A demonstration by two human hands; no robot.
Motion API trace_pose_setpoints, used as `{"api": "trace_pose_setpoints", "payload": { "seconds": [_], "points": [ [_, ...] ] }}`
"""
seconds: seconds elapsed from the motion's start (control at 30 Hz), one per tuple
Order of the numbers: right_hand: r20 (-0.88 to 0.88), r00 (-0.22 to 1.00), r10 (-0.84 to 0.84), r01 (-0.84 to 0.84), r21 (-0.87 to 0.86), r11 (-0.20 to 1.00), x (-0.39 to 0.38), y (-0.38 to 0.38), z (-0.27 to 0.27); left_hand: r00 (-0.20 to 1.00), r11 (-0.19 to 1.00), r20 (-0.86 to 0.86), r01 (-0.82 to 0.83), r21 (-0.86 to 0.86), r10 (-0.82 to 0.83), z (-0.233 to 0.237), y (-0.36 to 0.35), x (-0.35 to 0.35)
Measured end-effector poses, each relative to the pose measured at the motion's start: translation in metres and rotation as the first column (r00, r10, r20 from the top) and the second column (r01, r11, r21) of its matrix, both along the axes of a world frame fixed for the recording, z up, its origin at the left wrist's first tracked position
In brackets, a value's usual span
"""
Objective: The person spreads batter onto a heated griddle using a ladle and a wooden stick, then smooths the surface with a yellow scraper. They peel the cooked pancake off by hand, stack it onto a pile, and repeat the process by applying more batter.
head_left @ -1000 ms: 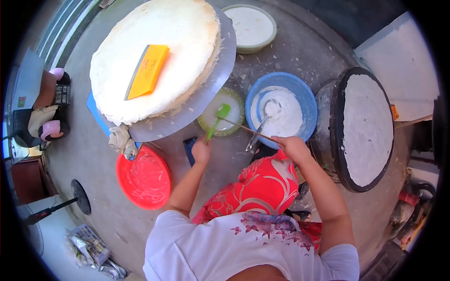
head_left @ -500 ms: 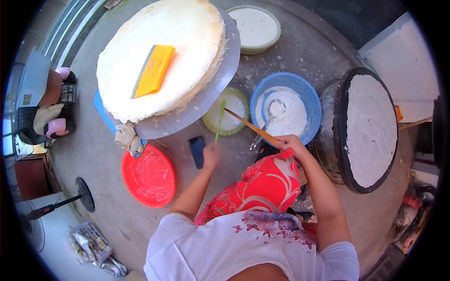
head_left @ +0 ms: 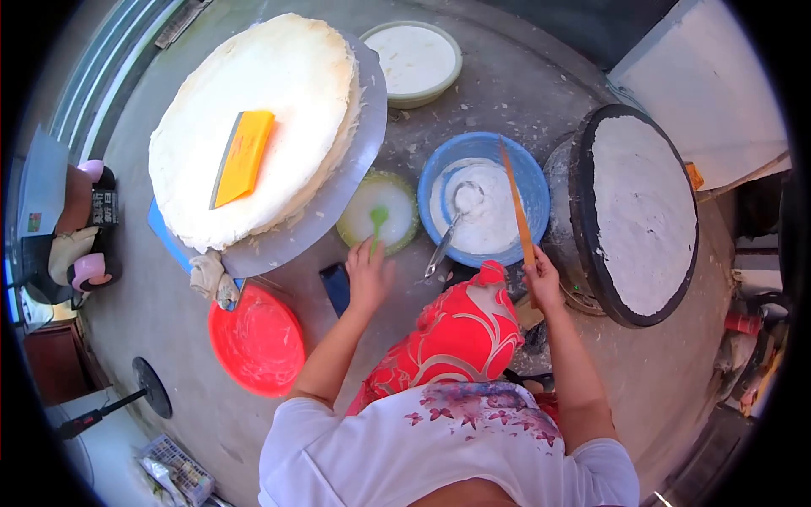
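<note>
My right hand point(head_left: 543, 279) is closed round a long, thin wooden spatula point(head_left: 517, 198), its blade pointing up across the right side of a blue basin point(head_left: 429, 169). White batter or flour point(head_left: 494, 224) fills that basin's bottom, with a metal ladle point(head_left: 452, 221) resting in it. My left hand point(head_left: 367, 275) has its fingers stretched out at the near rim of a yellow-green bowl point(head_left: 410, 237). A small green brush or spatula point(head_left: 378, 218) lies in this bowl's pale liquid, its handle at my fingertips. Right of the basin, a round black griddle point(head_left: 583, 228) carries a white layer point(head_left: 646, 211).
A stack of large white flatbreads point(head_left: 287, 93) on a round board point(head_left: 367, 127) holds a yellow scraper point(head_left: 245, 160). A pale tub point(head_left: 414, 59) stands behind. Nearer are a red basin point(head_left: 253, 342), a phone point(head_left: 335, 287) and a cloth point(head_left: 211, 279).
My left hand has lowered the green tool into the yellow-green bowl and spread its fingers. My right hand has turned the wooden spatula from pointing left to nearly upright in view.
</note>
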State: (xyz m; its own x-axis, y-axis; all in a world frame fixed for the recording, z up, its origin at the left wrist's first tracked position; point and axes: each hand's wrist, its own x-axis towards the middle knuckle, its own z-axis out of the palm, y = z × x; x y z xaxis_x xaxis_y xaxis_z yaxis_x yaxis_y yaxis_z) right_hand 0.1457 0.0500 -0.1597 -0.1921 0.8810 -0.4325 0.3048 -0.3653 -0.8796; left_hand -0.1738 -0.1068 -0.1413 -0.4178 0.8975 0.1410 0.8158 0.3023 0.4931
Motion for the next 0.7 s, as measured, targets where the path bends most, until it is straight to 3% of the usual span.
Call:
{"api": "trace_pose_setpoints", "payload": {
  "seconds": [0.13, 0.2, 0.23, 0.27, 0.3, 0.33, 0.4, 0.43, 0.47, 0.53, 0.57, 0.7],
  "points": [
    [-0.171, 0.985, 0.034, -0.039, -0.027, 0.999, 0.008, -0.012, -0.038, 0.976, 0.984, -0.197, 0.117, 0.136, -0.089, 0.104, 0.010, -0.010],
    [0.124, 0.990, 0.070, -0.081, 0.092, 0.992, 0.023, -0.019, -0.066, 0.945, 0.958, -0.326, 0.110, 0.266, -0.018, 0.138, 0.011, -0.029],
    [0.109, 0.990, 0.085, -0.095, 0.094, 0.991, 0.033, -0.021, -0.081, 0.942, 0.937, -0.336, 0.095, 0.336, 0.024, 0.146, 0.015, -0.048],
    [0.240, 0.962, 0.131, -0.171, 0.152, 0.973, 0.046, -0.023, -0.095, 0.938, 0.909, -0.340, 0.087, 0.407, 0.062, 0.155, 0.018, -0.071],
    [0.372, 0.915, 0.157, -0.245, 0.203, 0.948, 0.053, -0.026, -0.101, 0.907, 0.920, -0.393, 0.018, 0.392, 0.149, 0.165, 0.021, -0.091],
    [0.366, 0.918, 0.153, -0.242, 0.212, 0.947, 0.058, -0.030, -0.099, 0.867, 0.922, -0.443, -0.047, 0.383, 0.229, 0.175, 0.024, -0.109],
    [0.392, 0.883, 0.259, -0.281, -0.001, 0.960, 0.067, -0.037, -0.087, 0.808, 0.955, -0.510, -0.231, 0.187, 0.296, 0.173, 0.025, -0.156],
    [0.395, 0.891, 0.223, -0.248, 0.015, 0.969, 0.071, -0.039, -0.085, 0.811, 0.930, -0.492, -0.368, -0.010, 0.316, 0.181, 0.026, -0.166],
    [0.444, 0.848, 0.288, -0.312, -0.021, 0.950, 0.078, -0.044, -0.085, 0.817, 0.861, -0.476, -0.464, -0.208, 0.325, 0.187, 0.031, -0.174],
    [0.484, 0.824, 0.295, -0.306, -0.059, 0.950, 0.092, -0.059, -0.080, 0.817, 0.819, -0.478, -0.494, -0.293, 0.322, 0.175, 0.034, -0.192],
    [0.475, 0.846, 0.242, -0.245, -0.057, 0.968, 0.091, -0.065, -0.073, 0.821, 0.833, -0.479, -0.478, -0.280, 0.310, 0.172, 0.035, -0.195],
    [0.498, 0.826, 0.264, -0.286, -0.034, 0.958, 0.088, -0.080, -0.043, 0.776, 0.906, -0.609, -0.362, -0.219, 0.163, 0.172, 0.039, -0.208]
  ]
}}
